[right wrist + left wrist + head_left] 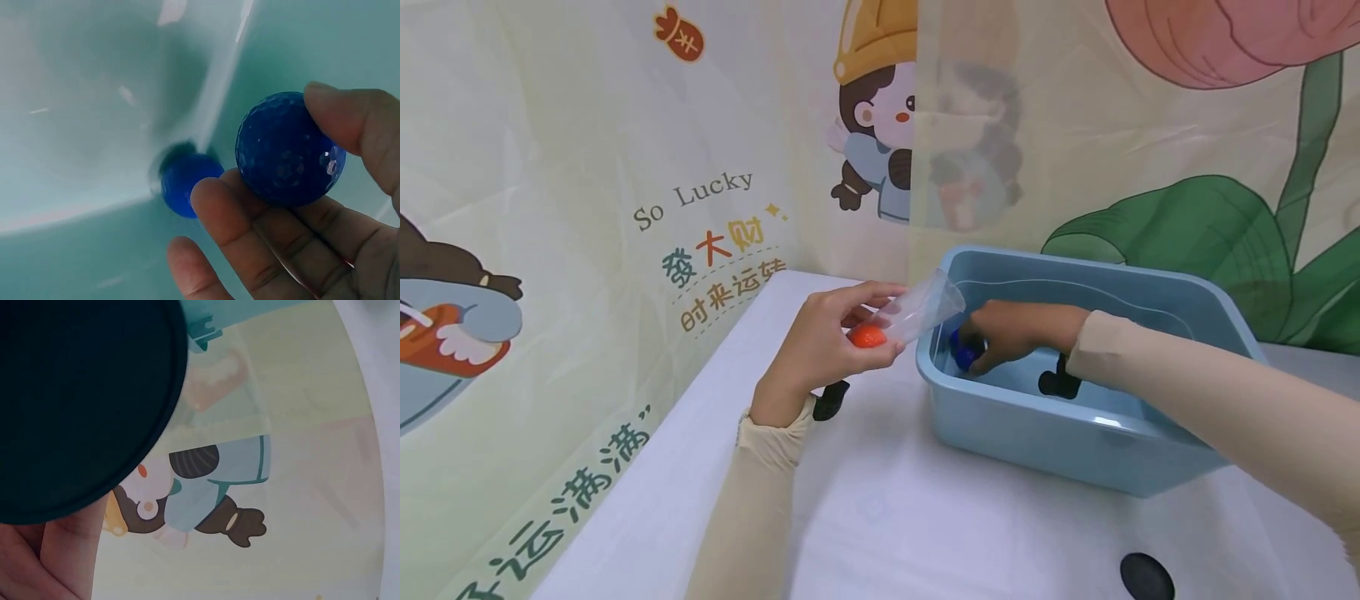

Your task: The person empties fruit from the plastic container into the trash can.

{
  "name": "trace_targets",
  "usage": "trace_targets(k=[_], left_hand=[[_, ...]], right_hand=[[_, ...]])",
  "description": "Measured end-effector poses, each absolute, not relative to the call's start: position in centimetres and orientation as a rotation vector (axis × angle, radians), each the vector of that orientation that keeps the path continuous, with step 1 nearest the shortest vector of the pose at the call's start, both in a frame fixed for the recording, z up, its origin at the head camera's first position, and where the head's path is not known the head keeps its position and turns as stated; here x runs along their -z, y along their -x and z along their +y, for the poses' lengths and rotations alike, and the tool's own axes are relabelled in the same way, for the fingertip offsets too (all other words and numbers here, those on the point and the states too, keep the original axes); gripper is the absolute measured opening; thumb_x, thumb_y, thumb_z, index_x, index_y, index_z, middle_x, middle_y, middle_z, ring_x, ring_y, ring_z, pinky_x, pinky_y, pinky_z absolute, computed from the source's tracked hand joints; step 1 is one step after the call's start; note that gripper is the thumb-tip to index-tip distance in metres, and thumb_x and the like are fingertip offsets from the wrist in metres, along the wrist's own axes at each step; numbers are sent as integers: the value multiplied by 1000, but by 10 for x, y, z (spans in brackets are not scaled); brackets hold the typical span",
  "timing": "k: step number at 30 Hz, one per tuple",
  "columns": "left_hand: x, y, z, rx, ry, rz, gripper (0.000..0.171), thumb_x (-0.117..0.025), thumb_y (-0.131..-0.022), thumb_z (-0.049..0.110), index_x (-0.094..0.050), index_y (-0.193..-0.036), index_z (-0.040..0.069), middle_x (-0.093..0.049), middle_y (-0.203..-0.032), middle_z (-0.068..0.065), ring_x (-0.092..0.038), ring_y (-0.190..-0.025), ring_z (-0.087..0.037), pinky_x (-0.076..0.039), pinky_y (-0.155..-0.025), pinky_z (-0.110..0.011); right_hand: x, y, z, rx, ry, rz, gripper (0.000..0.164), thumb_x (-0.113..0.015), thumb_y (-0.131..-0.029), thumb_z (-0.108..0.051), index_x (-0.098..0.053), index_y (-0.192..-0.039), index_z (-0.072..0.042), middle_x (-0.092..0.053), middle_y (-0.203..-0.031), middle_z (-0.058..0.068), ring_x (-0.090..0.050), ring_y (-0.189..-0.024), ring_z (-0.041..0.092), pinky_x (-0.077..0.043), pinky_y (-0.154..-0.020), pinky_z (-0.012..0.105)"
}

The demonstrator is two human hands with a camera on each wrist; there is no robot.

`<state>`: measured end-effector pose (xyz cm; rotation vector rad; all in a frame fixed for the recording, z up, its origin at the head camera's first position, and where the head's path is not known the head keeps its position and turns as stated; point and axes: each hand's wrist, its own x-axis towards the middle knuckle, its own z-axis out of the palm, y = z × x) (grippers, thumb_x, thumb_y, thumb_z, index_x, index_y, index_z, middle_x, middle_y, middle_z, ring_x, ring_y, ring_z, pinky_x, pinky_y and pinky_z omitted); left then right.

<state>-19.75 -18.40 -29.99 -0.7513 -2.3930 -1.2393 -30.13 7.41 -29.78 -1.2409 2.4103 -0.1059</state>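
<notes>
My left hand grips a clear plastic cup, tilted with its wide mouth toward the blue bin. An orange-red ball shows at the cup's lower end, between thumb and fingers. Inside the bin, at its left end, my right hand pinches a dimpled blue golf ball between thumb and fingers. A second blue ball lies in the bin's corner, just beyond the fingertips. In the left wrist view a dark round shape hides much of the left hand.
The bin stands on a white-covered table, its raised rim around the right hand. A black oval disc lies near the front edge of the view. Printed cloth hangs behind and to the left.
</notes>
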Motion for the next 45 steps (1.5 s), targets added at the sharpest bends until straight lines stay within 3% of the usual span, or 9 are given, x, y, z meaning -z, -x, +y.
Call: trace_targets(k=[9, 21, 45], left_hand=[[299, 195, -183, 1209, 731, -2408, 49, -82, -76, 19, -70, -124, 20, -71, -107, -1, -68, -80, -11, -58, -75, -31], [300, 196, -183, 1214, 731, -2407, 50, -81, -76, 18, -70, -125, 18, -72, -106, -1, -68, -79, -11, -59, -73, -32], [299, 197, -180, 1197, 751, -2396, 50, -82, -76, 18, -71, -125, 19, -72, -107, 0, -68, -81, -11, -59, -73, -32]], right_hand=[[281, 295, 86, 228, 1230, 2514, 41, -76, -87, -25, -66, -119, -3, -70, -104, 8, -66, -89, 17, -57, -76, 34], [265, 295, 99, 341, 1260, 2556, 33, -75, -88, -23, -65, -115, -7, -70, -98, 5, -65, -82, 14, -55, -71, 32], [230, 283, 119, 517, 1230, 2636, 39, -74, -90, -23, -63, -123, -5, -68, -102, 5, -66, -86, 16, -54, -78, 36]])
